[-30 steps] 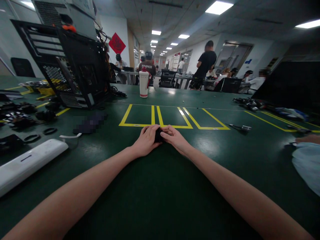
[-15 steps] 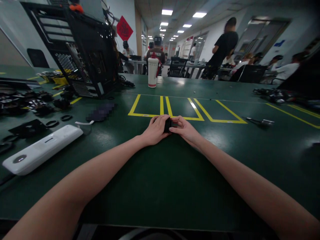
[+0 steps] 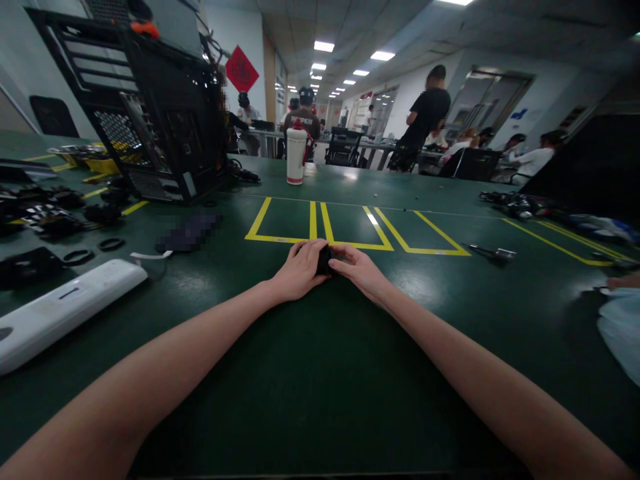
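A small black object (image 3: 324, 260) sits between my two hands near the middle of the green table (image 3: 320, 373); its exact kind is hard to make out. My left hand (image 3: 301, 268) is wrapped around its left side, fingers over the top. From the right, my right hand (image 3: 357, 269) pinches at the object with thumb and fingers. Both forearms rest low over the table. Just beyond the hands lie rectangles of yellow tape (image 3: 287, 239).
At left stand a black computer case (image 3: 165, 120), a white elongated device (image 3: 75, 303) and black rings (image 3: 111, 245). Farther back is a white cup (image 3: 296, 157). To the right lie a metal-ended tool (image 3: 495, 253) and a person's sleeve (image 3: 623, 327). People work in the background.
The view has shifted slightly right and up, so things appear farther left and lower. A person's sleeve and hand have come into sight at the right edge. My hands keep their hold.
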### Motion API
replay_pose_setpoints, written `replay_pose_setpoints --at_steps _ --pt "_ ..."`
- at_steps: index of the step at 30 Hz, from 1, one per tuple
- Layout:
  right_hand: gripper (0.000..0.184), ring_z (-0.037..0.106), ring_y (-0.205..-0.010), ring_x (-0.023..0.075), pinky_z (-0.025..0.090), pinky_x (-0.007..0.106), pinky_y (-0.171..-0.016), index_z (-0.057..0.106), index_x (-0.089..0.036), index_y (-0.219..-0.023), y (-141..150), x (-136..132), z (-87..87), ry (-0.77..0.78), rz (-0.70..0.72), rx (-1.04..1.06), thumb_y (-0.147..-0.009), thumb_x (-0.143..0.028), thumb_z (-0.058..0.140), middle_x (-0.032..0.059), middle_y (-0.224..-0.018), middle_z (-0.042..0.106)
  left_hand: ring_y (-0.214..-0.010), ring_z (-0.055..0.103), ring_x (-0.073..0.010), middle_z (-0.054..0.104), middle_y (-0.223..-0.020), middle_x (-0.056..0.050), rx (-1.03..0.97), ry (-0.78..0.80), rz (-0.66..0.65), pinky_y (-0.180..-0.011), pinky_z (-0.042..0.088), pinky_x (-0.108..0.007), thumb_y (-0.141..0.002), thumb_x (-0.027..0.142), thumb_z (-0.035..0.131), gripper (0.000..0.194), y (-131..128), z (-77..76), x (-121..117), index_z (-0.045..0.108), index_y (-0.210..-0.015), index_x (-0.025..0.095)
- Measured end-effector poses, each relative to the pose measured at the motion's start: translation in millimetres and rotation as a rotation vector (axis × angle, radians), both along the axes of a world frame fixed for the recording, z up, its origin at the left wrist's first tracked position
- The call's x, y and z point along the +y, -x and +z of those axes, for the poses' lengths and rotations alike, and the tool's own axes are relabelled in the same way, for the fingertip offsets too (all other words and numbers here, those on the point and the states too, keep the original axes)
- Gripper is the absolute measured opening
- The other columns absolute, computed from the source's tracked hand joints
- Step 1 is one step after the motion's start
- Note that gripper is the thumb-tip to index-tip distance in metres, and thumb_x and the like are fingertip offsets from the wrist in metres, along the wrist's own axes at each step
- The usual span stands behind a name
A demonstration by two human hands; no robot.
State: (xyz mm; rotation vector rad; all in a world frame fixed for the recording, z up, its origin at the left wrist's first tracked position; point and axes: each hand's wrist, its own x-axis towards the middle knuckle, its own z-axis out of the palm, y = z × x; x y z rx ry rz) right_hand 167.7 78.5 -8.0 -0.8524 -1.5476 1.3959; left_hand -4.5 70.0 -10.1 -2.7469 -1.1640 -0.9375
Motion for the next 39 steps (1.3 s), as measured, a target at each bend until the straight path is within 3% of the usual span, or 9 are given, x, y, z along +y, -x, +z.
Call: replay_pose_setpoints --at_steps 4,7,11,18,24,28,33,39 --pt "0.036 0.052 -0.094 0.0156 0.041 0.036 -0.086 0.052 -0.024 -0.095 -2.0 -1.5 2.0 -0.005 0.039 -0.004 -0.063 -0.023 0.067 0.0015 -0.097 0.055 -0.118 0.035 -0.0245 0.040 -0.123 -0.012 -0.013 0.006 0.006 -0.098 0.025 -0.043 -0.074 0.025 0.056 0.060 -0.3 -0.6 0.3 0.021 -0.122 0.017" --pt "0.027 0.052 -0.092 0.0156 0.042 0.037 -0.084 0.053 -0.024 -0.090 0.5 -1.9 1.8 -0.013 -0.007 0.001 -0.066 -0.029 0.064 0.0012 -0.094 0.056 -0.117 0.036 -0.0246 0.040 -0.123 -0.012 -0.014 0.008 0.007 -0.098 0.025 -0.044 -0.074 0.026 0.056 0.059 -0.8 0.4 -0.5 0.021 -0.122 0.018" --pt "0.033 0.051 -0.096 0.0162 0.040 0.038 -0.088 0.053 -0.024 -0.097 3.5 -0.3 0.4 0.002 -0.059 -0.006 -0.066 -0.030 0.064 0.0020 -0.096 0.056 -0.117 0.037 -0.0245 0.041 -0.122 -0.011 -0.013 0.022 0.002 -0.098 0.025 -0.045 -0.075 0.026 0.055 0.059 -0.9 2.8 -2.1 0.021 -0.122 0.019" --pt "0.041 0.053 -0.092 0.0141 0.039 0.036 -0.089 0.052 -0.024 -0.093 -0.5 -0.4 2.4 0.001 0.049 0.043 -0.058 -0.017 0.071 -0.0002 -0.096 0.054 -0.118 0.036 -0.0245 0.040 -0.124 -0.012 -0.001 0.020 0.003 -0.098 0.025 -0.044 -0.075 0.023 0.055 0.059 -0.1 2.1 -1.7 0.021 -0.122 0.018" --pt "0.027 0.052 -0.092 0.0137 0.038 0.035 -0.088 0.054 -0.023 -0.090 1.6 0.8 -1.9 -0.025 -0.029 0.038 -0.066 -0.026 0.065 0.0007 -0.094 0.056 -0.117 0.036 -0.0242 0.041 -0.122 -0.012 -0.004 0.008 0.015 -0.099 0.025 -0.043 -0.075 0.027 0.056 0.059 -1.0 1.6 -1.4 0.022 -0.122 0.017" --pt "0.034 0.050 -0.098 0.0160 0.036 0.037 -0.091 0.054 -0.022 -0.098 1.5 1.0 -0.8 0.018 -0.035 0.019 -0.067 -0.028 0.064 0.0029 -0.099 0.055 -0.118 0.036 -0.0242 0.040 -0.122 -0.012 -0.004 0.019 0.009 -0.099 0.024 -0.043 -0.075 0.026 0.055 0.059 -0.8 3.5 -2.7 0.022 -0.123 0.018" --pt "0.041 0.052 -0.093 0.0143 0.038 0.036 -0.090 0.052 -0.024 -0.094 -1.1 -2.4 3.7 0.019 0.030 0.038 -0.059 -0.017 0.070 0.0003 -0.098 0.053 -0.117 0.037 -0.0241 0.041 -0.122 -0.012 -0.008 0.030 0.004 -0.099 0.025 -0.044 -0.075 0.023 0.055 0.059 -0.5 4.6 -3.6 0.021 -0.123 0.018" --pt "0.028 0.051 -0.095 0.0155 0.038 0.037 -0.089 0.053 -0.024 -0.094 1.3 -2.6 1.0 0.014 -0.019 0.036 -0.069 -0.030 0.062 0.0014 -0.095 0.055 -0.117 0.037 -0.0249 0.041 -0.122 -0.012 -0.021 0.015 0.003 -0.098 0.025 -0.046 -0.075 0.026 0.056 0.059 -0.5 1.9 -1.1 0.021 -0.122 0.020"
